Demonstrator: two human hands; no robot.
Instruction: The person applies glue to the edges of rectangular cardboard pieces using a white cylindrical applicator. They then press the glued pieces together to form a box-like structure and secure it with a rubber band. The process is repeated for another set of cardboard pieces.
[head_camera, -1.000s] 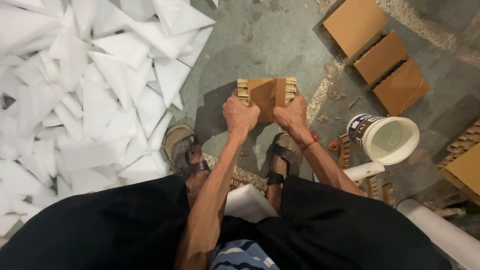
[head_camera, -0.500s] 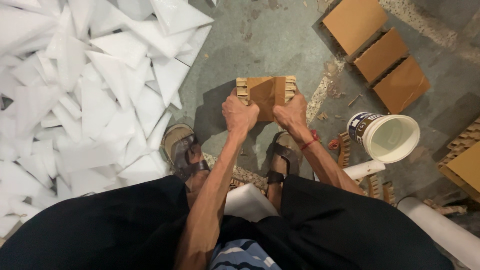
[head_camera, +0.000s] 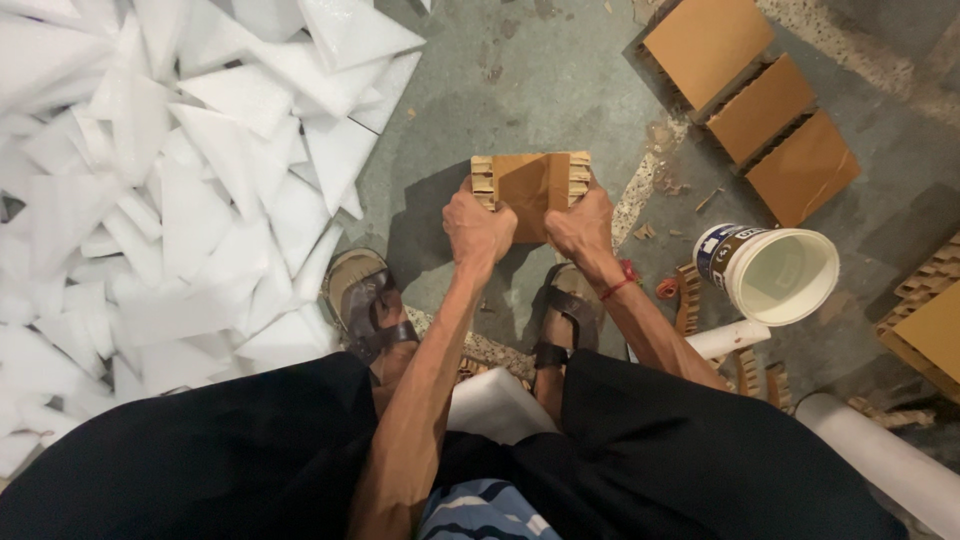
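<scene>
A thick brown honeycomb cardboard block (head_camera: 533, 184) is held over the concrete floor in front of my knees. My left hand (head_camera: 476, 230) grips its left edge and my right hand (head_camera: 583, 224) grips its right edge, fingers curled under the near side. A red band circles my right wrist. Both my feet wear brown sandals (head_camera: 365, 305), one on each side below the block.
A large heap of white foam triangles (head_camera: 170, 180) covers the floor at left. Three more cardboard blocks (head_camera: 760, 105) lie at top right. A white plastic bucket (head_camera: 775, 273) lies on its side at right. White tubes (head_camera: 880, 460) and cardboard scraps sit near my right leg.
</scene>
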